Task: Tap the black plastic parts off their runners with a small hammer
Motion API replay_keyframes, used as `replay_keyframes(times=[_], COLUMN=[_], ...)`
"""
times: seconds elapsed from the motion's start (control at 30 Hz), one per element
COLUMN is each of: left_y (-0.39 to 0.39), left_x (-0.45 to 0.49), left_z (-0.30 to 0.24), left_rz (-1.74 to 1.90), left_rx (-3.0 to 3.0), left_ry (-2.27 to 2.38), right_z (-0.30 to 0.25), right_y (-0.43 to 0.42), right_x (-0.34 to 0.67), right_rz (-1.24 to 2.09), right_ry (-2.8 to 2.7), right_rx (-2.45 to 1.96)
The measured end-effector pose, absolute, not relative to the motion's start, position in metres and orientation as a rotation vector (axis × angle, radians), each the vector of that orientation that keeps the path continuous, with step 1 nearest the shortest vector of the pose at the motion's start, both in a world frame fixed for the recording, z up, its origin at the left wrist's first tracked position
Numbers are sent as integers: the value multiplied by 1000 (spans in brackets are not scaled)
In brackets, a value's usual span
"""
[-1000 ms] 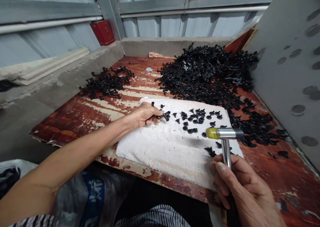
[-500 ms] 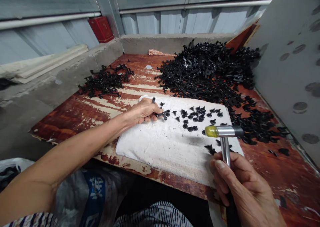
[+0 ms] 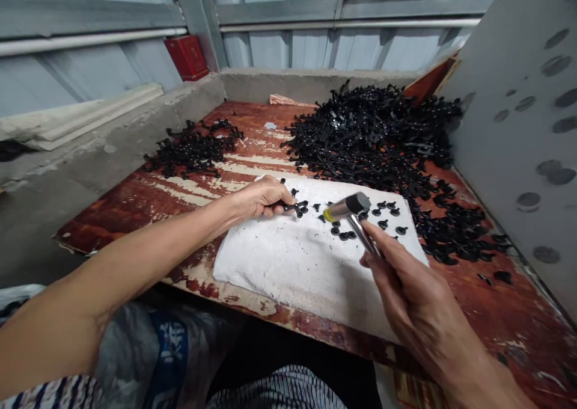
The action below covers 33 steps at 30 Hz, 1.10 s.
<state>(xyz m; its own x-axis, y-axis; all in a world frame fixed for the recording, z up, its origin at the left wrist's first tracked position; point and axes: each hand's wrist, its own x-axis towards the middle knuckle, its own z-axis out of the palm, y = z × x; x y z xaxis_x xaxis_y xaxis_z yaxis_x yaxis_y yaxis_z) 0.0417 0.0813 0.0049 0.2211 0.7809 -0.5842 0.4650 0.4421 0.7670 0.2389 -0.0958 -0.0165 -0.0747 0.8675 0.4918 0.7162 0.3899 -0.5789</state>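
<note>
My left hand (image 3: pixel 269 197) is closed on a small branched black part (image 3: pixel 297 207), its far end resting over the white cloth (image 3: pixel 270 264). In my right hand (image 3: pixel 401 270) is a mallet (image 3: pixel 349 207), gripped by its handle. Its metal head has a yellow tip pointing left and a dark tip at upper right. The mallet hangs above the cloth, a short way right of the part in my left hand. Several small black disc-shaped pieces with stems (image 3: pixel 344 235) lie on the cloth around and under the mallet head; some are hidden by it.
A large heap of black parts (image 3: pixel 369 132) covers the back right of the worn red-brown board (image 3: pixel 121 210). Another pile (image 3: pixel 193 150) sits at the back left. A grey spotted panel (image 3: pixel 523 150) stands along the right, and a red box (image 3: pixel 187 57) in the back corner.
My right hand has moved forward and left, bringing the mallet from the cloth's right side towards my left hand. The mallet now tilts left. My left hand has stayed nearly in place.
</note>
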Motion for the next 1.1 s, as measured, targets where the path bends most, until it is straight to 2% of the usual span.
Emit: replay_keyframes(times=[0.27, 0.37, 0.53, 0.67, 0.77, 1.1], left_y=[81, 81, 81, 77, 74, 64], left_x=[41, 40, 39, 41, 41, 43], left_z=[5, 3, 0, 3, 5, -1], left_rz=[310, 303, 342, 335, 335, 410], left_rx=[1204, 1213, 1194, 1218, 1162, 1234], left_ry=[1422, 1406, 1398, 1437, 1428, 1448], right_z=[-12, -13, -10, -11, -12, -21], right_y=[-41, -37, -40, -35, -34, -35], right_x=[225, 225, 225, 225, 226, 227], right_rz=[-154, -131, -143, -78, -82, -5], right_ry=[-2181, -2275, -2091, -2265, -2114, -2232], right_rx=[-1486, -1528, -1411, -1497, -1415, -1555])
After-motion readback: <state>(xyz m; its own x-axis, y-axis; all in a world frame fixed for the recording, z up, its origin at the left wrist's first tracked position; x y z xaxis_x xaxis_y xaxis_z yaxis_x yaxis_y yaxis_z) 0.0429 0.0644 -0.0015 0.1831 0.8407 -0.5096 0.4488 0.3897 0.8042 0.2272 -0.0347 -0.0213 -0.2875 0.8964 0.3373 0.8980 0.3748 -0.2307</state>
